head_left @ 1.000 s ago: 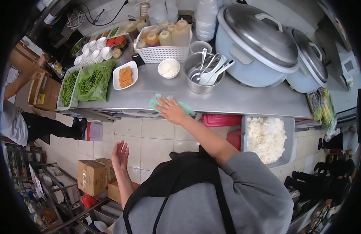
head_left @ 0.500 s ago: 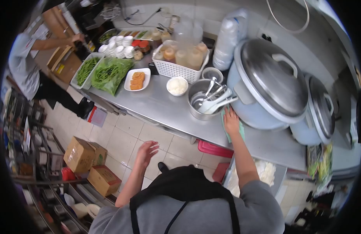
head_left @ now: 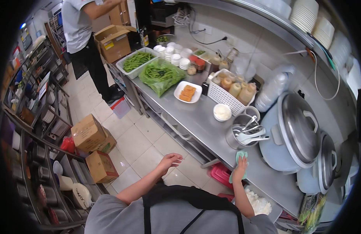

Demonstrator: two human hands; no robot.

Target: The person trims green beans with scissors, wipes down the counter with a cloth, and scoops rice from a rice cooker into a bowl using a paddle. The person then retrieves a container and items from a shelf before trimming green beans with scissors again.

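My right hand point(head_left: 239, 171) presses a green cloth point(head_left: 241, 158) on the front edge of the steel counter point(head_left: 204, 124), just in front of a metal pot point(head_left: 236, 141) of ladles and spoons. Over the floor, off the counter, my left hand point(head_left: 170, 162) hovers with its fingers loosely curled and apart, holding nothing. Behind the cloth are a white bowl of rice point(head_left: 222, 112) and a square white dish point(head_left: 188, 92) with orange-brown pieces. Right of the pot stands a large lidded cooker point(head_left: 291, 132).
A white basket point(head_left: 227, 95) holds sauce bottles. Green beans point(head_left: 138, 61) and bagged greens point(head_left: 161, 76) lie at the counter's far end. Another person point(head_left: 87, 46) stands beyond. Cardboard boxes point(head_left: 87, 132) are on the floor; a rice tub point(head_left: 258, 202) sits below the counter.
The view has turned toward the left. My right hand and the cloth moved right along the counter, past the pot's front, then back to its front edge. My left hand stays off the counter.
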